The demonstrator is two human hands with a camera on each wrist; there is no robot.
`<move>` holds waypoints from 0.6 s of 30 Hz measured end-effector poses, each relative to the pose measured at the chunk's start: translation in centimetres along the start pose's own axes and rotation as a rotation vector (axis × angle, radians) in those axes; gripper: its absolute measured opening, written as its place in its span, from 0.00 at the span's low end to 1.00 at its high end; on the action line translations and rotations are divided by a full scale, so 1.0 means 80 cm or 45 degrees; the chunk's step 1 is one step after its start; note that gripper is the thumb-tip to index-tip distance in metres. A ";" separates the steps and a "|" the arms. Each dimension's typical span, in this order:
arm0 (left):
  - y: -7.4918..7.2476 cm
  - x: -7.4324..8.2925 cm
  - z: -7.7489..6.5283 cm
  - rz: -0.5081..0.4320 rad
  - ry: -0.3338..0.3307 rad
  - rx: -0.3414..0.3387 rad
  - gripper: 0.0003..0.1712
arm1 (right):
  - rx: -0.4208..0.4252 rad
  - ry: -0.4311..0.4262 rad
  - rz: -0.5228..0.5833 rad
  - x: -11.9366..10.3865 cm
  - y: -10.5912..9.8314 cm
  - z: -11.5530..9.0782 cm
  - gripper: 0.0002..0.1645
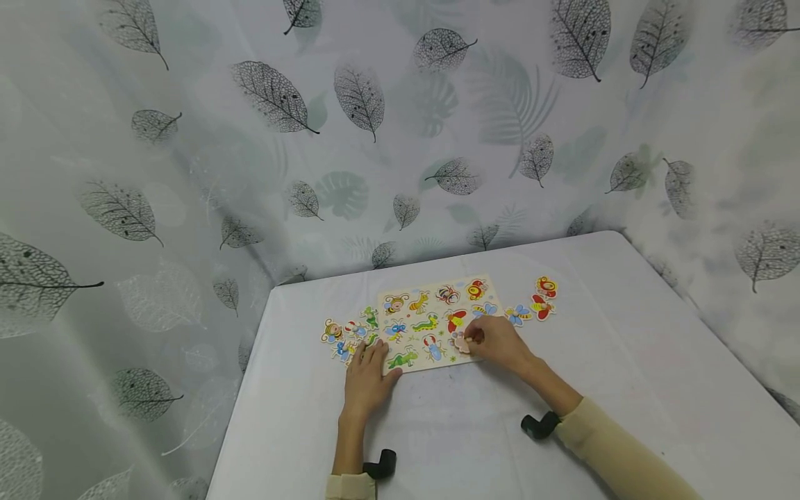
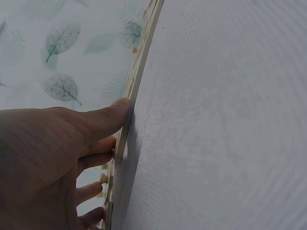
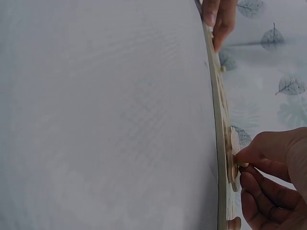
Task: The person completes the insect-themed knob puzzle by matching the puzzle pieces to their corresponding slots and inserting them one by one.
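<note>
A wooden insect peg puzzle board (image 1: pixel 412 340) lies on the white table. My left hand (image 1: pixel 367 384) rests at its lower left corner, fingers extended over the edge. In the left wrist view the thumb of my left hand (image 2: pixel 57 143) touches the board's front edge. My right hand (image 1: pixel 500 342) is over the board's lower right part. In the right wrist view, the thumb and fingers of my right hand (image 3: pixel 273 172) pinch the small knob of a puzzle piece (image 3: pixel 233 160) that lies close over the board. The picture on this piece is hidden.
Left of the board lies a cluster of loose insect pieces, including a bee piece (image 1: pixel 333 331) and a green piece (image 1: pixel 371 317). To the right are a blue-winged piece (image 1: pixel 518 315), a red-winged piece (image 1: pixel 542 307) and a round red-yellow piece (image 1: pixel 546 287). Leaf-print cloth (image 1: pixel 400 167) hangs behind the table.
</note>
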State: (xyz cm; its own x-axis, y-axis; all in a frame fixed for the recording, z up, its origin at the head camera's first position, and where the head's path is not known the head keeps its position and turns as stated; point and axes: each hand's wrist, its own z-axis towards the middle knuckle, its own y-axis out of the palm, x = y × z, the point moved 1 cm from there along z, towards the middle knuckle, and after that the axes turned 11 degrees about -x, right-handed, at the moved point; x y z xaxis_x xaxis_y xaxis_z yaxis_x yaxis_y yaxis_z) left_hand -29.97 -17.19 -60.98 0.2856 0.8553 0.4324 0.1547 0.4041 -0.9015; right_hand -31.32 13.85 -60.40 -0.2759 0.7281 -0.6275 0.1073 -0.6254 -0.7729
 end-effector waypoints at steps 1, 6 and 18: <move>0.000 0.000 0.000 -0.002 -0.002 -0.001 0.37 | 0.000 -0.003 0.000 -0.001 0.000 -0.001 0.06; 0.000 0.000 0.000 -0.005 -0.006 0.000 0.37 | -0.021 0.010 0.019 -0.003 0.002 -0.003 0.06; 0.001 -0.003 0.000 0.015 0.006 -0.001 0.37 | 0.001 -0.034 0.015 -0.010 0.003 -0.006 0.06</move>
State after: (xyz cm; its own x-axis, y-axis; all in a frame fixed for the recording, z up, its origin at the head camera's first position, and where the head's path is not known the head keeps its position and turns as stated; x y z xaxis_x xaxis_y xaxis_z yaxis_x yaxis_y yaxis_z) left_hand -30.06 -17.36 -61.15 0.2917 0.8583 0.4222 0.1524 0.3940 -0.9064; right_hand -30.60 13.28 -60.15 -0.2998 0.7130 -0.6338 0.1102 -0.6341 -0.7654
